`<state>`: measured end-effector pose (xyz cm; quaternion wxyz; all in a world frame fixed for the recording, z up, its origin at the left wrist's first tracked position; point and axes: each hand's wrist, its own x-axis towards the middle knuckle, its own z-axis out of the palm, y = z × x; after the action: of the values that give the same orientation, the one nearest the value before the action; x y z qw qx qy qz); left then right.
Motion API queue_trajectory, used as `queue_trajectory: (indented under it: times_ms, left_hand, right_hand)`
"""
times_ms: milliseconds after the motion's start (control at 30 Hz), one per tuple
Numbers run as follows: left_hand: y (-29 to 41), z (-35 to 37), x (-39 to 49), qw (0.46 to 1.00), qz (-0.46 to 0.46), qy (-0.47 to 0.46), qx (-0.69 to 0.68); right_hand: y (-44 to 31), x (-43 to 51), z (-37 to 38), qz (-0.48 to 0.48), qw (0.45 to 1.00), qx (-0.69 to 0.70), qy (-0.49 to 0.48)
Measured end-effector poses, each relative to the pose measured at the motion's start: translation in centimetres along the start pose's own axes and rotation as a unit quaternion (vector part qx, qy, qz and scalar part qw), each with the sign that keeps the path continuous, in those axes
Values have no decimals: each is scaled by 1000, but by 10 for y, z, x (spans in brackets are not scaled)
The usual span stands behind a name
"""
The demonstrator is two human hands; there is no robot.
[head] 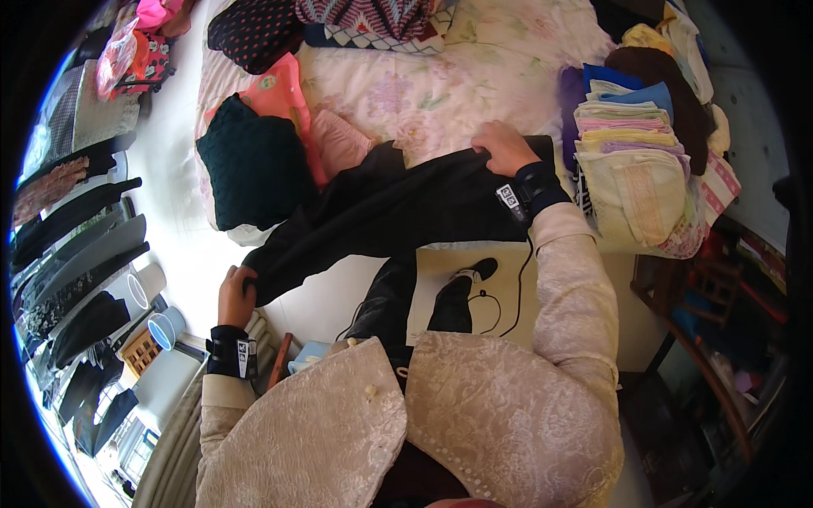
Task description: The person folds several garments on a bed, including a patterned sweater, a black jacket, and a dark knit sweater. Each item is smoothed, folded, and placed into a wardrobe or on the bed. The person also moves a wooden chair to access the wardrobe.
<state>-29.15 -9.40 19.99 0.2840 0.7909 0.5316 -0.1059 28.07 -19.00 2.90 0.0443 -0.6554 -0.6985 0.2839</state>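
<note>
A long black cloth garment (pixel 381 209), which looks like trousers, stretches across the near edge of the bed. Its left end hangs past the mattress, bunched in the curled fingers of my left hand (pixel 237 295). At the far edge of the garment's right part, my right hand (pixel 506 149) pinches the cloth, palm down. Just beyond the garment lie a dark green folded textured garment (pixel 257 162), a pink folded piece (pixel 340 143) and a coral plastic-looking packet (pixel 279 89). Part of the green piece's near side is covered by the black cloth.
Folded towels (pixel 629 165) are stacked at the bed's right side, by a dark brown cloth (pixel 667 108). Folded knitwear (pixel 368 19) and a polka-dot piece (pixel 254 35) lie farther back on the floral bedsheet (pixel 470 76). Clothes (pixel 82 254) hang at left above buckets (pixel 166 327). A cable (pixel 524 279) dangles near my right wrist.
</note>
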Motion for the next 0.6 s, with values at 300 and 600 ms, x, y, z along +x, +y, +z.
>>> queue_trajectory:
  times_ms: [300, 600]
  left_hand:
    - [4, 5, 1, 1000, 12, 3, 9]
    - [5, 8, -9, 1000, -4, -1, 11]
  right_hand:
    - [-27, 17, 15, -80, 995, -2, -66]
    - [-5, -11, 17, -2, 998, -56, -11]
